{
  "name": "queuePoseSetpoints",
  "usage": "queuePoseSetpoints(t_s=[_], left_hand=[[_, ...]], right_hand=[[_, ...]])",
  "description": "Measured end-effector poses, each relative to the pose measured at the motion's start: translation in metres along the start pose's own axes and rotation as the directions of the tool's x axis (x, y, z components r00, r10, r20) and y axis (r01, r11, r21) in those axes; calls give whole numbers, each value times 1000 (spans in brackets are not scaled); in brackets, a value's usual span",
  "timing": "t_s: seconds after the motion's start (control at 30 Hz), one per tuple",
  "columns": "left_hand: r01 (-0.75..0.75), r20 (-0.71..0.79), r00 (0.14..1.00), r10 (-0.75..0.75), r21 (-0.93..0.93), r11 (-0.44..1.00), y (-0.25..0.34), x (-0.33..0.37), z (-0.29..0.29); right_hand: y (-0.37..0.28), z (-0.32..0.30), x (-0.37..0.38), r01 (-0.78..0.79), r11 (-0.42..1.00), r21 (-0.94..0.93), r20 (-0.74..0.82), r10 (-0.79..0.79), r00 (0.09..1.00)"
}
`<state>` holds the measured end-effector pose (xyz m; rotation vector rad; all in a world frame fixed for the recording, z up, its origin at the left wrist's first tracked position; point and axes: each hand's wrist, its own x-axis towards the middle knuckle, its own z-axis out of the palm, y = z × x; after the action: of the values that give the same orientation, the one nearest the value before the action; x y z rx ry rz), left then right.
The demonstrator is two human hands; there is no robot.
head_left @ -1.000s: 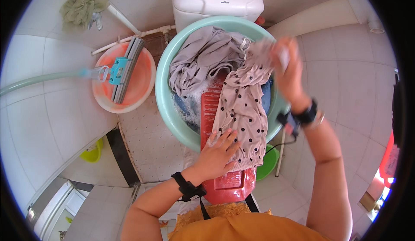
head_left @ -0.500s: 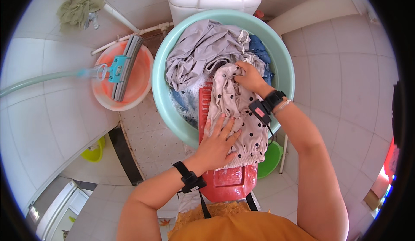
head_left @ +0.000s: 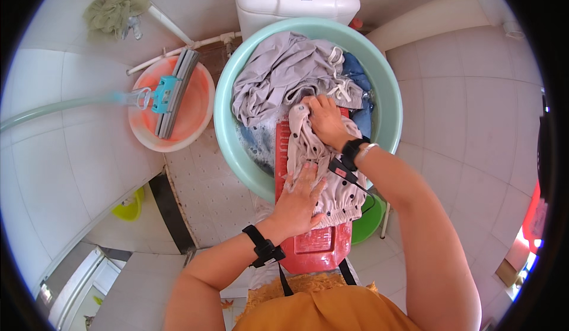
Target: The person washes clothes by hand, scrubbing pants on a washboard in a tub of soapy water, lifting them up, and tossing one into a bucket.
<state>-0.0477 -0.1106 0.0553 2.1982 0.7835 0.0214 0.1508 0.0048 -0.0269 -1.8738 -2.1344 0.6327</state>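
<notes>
Looks like a bathroom, to judge by the white toilet cistern, tiled walls and white pipes; seems domestic too, given the sponge mop in a basin and clothes in a pale green washtub.

Bright, soft light; fisheye bending, black corners.

A pale pink garment with black polka dots lies crumpled lengthwise over a red washboard, its gathered elastic edge spread across the board toward six o'clock and its far part bunched into thick folds toward twelve. The washboard runs roughly from twelve to six o'clock beneath it, the ribbed strip showing bare along the cloth's ten o'clock side, while the smooth, rounded lower end, with a recessed rectangular panel, sticks out past the cloth at six o'clock.
</notes>
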Motion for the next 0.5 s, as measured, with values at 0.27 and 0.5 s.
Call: queuePoseSetpoints(t_s=[0.27,0.5], left_hand=[[69,205,976,-66,-5,998,-2,0,-1],[7,-53,999,-8,-23,1000,-5,-1,7]], right_hand=[[-19,-25,-89,301,953,-32,235,-285,929],[-1,-11,-8,224,952,209,-100,-207,973]])
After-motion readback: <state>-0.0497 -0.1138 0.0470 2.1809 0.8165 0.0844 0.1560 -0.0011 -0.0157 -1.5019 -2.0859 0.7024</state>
